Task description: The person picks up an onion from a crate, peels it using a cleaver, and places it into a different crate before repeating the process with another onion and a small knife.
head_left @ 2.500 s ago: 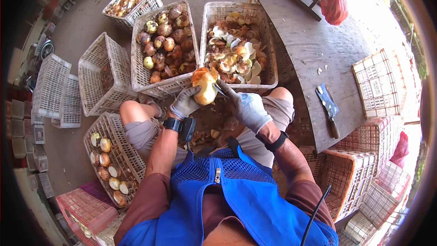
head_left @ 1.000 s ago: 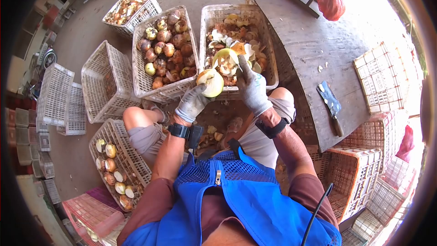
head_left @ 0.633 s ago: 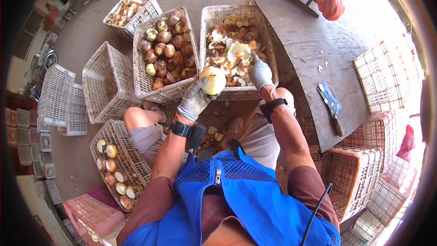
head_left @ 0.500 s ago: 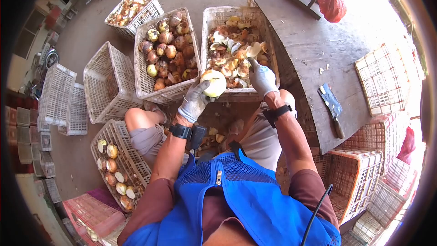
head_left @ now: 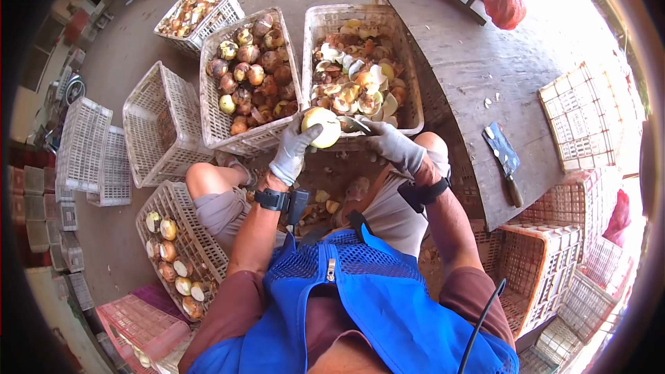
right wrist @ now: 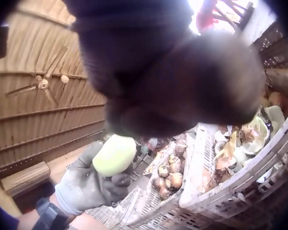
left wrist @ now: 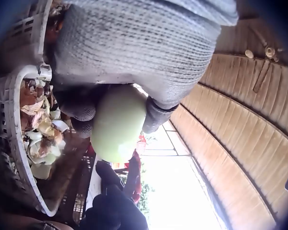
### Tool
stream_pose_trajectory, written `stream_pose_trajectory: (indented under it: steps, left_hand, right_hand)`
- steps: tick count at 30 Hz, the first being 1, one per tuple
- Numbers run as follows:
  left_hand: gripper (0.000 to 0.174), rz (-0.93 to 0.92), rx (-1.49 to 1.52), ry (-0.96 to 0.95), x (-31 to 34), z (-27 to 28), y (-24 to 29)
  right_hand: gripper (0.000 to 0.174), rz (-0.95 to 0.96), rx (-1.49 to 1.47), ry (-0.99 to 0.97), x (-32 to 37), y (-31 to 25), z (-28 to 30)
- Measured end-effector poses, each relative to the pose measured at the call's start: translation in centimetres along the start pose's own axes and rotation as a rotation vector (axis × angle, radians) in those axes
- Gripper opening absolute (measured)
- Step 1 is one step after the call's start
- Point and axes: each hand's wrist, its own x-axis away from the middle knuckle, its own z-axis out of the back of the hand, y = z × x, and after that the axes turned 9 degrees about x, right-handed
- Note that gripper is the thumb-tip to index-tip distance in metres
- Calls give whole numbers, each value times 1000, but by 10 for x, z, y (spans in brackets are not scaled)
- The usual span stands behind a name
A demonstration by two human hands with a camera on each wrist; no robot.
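Note:
In the head view my gloved left hand (head_left: 292,152) grips a pale, mostly peeled onion (head_left: 321,127). Its fingers wrap the onion from the left and below, and the left wrist view shows the smooth greenish-white onion (left wrist: 119,125) between thumb and fingers. My gloved right hand (head_left: 396,144) holds a small knife (head_left: 355,123), the blade pointing left at the onion's side; the handle is hidden in the fist. Beyond the hands, a crate (head_left: 417,97) contains onion peelings (head_left: 357,76). Left of it, another crate (head_left: 208,107) carries unpeeled onions (head_left: 255,74).
At the right stands a wooden table (head_left: 478,90) bearing a cleaver (head_left: 502,156) and a red mesh sack (head_left: 504,0). A crate with trimmed onions (head_left: 167,228) lies by the left knee. More crates (head_left: 163,121) stand on the left and lower right (head_left: 533,270).
The onion's brown outer skin has come off; the right hand pulled a layer away and dropped it among the peelings. That hand has since come back left, bringing the knife to the onion.

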Motion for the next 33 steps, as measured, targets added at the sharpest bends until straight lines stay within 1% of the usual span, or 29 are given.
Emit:
stream_pose_trajectory:
  steps: [1, 2, 4, 5, 6, 7, 8, 10, 12, 13, 14, 16, 18, 19, 22, 23, 25, 27, 30, 33]
  left_hand:
    - [48, 33, -32, 10, -1, 4, -1]
    - [49, 37, 14, 20, -1, 4, 1]
    - [50, 58, 108, 38, 2, 2, 2]
    - [52, 80, 117, 27, 1, 4, 3]
    - [52, 60, 107, 17, 2, 4, 2]
    - [52, 40, 97, 6, 1, 4, 0]
    - [53, 19, 89, -6, -1, 3, -1]
    - [53, 31, 25, -31, -3, 6, -7]
    - [53, 42, 3, -34, -2, 8, -8]
    - [53, 47, 15, -25, 0, 8, -6]
    - [54, 50, 25, -17, 0, 7, -5]
    - [57, 41, 45, -51, -2, 9, -3]
    - [60, 65, 76, -116, 0, 7, 1]
    - [62, 85, 99, -160, 4, 2, 10]
    - [67, 141, 160, -240, 9, 3, 14]
    - [68, 156, 173, -260, 13, 0, 20]
    - [70, 188, 187, -312, 15, 0, 23]
    - [73, 223, 192, -373, 12, 2, 23]
    - [75, 248, 185, -421, 14, 1, 25]
    - [74, 281, 110, -476, 13, 1, 24]
  right_hand:
    - [30, -50, -284, 110, -9, 12, -3]
    - [28, 56, -580, 322, -14, 12, -4]
    - [29, -31, -393, 418, -12, 15, 2]
    - [30, 5, -245, 320, -8, 13, -2]
    - [32, 37, -100, 220, 2, 1, -12]
    - [34, 30, -103, 111, 16, -12, -13]
    - [36, 75, -44, -2, 20, -19, -11]
    - [34, 28, -93, -29, 16, -11, -13]
    - [30, -153, -320, 223, -2, 15, -12]
    - [30, -131, -390, 500, -12, 31, -12]
    - [30, 34, -235, 712, -31, 64, -7]
    - [32, 141, 232, 728, -29, 71, -9]
    - [42, 251, 554, 667, 4, 23, -12]
    - [52, 384, 644, 670, 5, 23, -14]
    - [55, 496, 840, 529, 17, 2, -15]
    - [60, 512, 913, 465, 21, -2, -14]
    - [63, 626, 893, 465, 20, 4, -14]
    - [66, 682, 891, 461, 20, 9, -14]
    - [71, 674, 923, 443, 24, 12, -16]
    - [75, 624, 992, 392, 32, 9, -14]
